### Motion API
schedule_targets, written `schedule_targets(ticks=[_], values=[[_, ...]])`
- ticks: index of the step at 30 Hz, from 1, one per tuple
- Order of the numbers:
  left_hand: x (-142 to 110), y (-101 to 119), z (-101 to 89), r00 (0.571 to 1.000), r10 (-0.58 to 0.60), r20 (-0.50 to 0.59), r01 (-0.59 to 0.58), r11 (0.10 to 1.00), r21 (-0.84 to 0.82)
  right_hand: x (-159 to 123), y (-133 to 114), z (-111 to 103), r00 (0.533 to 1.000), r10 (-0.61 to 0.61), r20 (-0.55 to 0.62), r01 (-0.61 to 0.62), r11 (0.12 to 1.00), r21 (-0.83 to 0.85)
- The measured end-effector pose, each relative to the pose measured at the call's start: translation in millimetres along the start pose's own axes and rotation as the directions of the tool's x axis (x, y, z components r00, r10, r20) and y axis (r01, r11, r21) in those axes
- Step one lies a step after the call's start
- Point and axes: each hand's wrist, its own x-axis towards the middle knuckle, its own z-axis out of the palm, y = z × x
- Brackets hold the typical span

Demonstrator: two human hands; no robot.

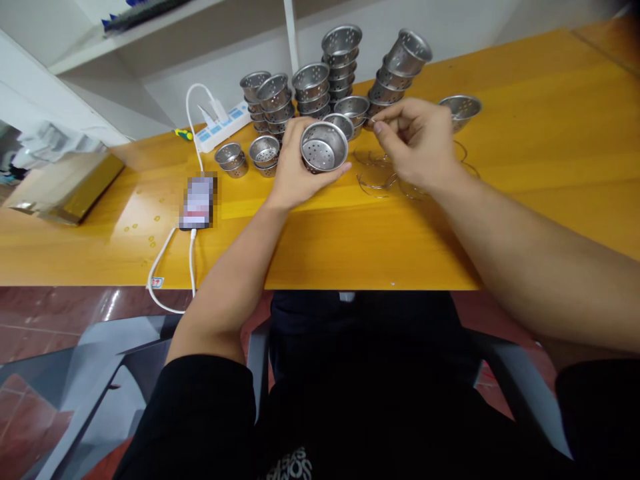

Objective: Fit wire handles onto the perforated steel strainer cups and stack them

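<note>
My left hand (294, 175) is closed around a perforated metal cup (324, 148), tilted so that its holed bottom faces me. To the right of it, my right hand (421, 141) is raised with thumb and fingers pinched together. A tiny light tip shows at the fingertips, too small to name. Below that hand, several thin curved metal wires (373, 193) lie on the table, partly hidden by the wrist. Just behind the held cup stand more perforated cups (352, 110), one partly covered by it.
Tall stacks of perforated cups (341, 57) stand at the back, one stack (400, 70) leaning right. A single cup (460, 113) sits beyond my right hand. At left are a power strip (223, 128), a phone (199, 202) with a white cable, and a cardboard box (75, 190).
</note>
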Motion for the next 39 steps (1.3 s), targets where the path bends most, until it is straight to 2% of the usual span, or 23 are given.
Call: schedule_targets(ticks=[3, 9, 13, 17, 24, 33, 39], values=[[-2, 0, 2.3, 1.000, -0.008, 0.030, 0.009, 1.000, -0.027, -1, -4, 1, 1.000, -0.008, -0.018, 0.008, 1.000, 0.011], [0, -7, 7.3, 0.994, 0.079, 0.072, -0.079, 0.997, -0.003, -5, -15, 7, 0.998, -0.056, -0.028, 0.057, 0.998, 0.026], [-1, -11, 11.6, 0.989, 0.049, 0.138, -0.048, 0.999, -0.013, -7, -26, 12, 0.998, -0.055, -0.034, 0.057, 0.997, 0.061], [-2, -10, 13.5, 0.986, 0.042, 0.164, -0.040, 0.999, -0.014, -11, -34, 15, 1.000, -0.017, 0.004, 0.016, 0.997, 0.070], [-2, 0, 9.6, 0.972, 0.081, 0.220, -0.088, 0.996, 0.020, -14, -34, 16, 0.987, 0.148, 0.067, -0.151, 0.988, 0.041], [-1, 5, 15.0, 0.978, 0.043, 0.206, -0.048, 0.999, 0.018, -14, -38, 21, 0.991, 0.133, 0.032, -0.134, 0.991, 0.022], [-2, 5, 15.0, 0.974, 0.035, 0.223, -0.040, 0.999, 0.021, -15, -36, 20, 0.984, 0.168, 0.062, -0.170, 0.985, 0.030]])
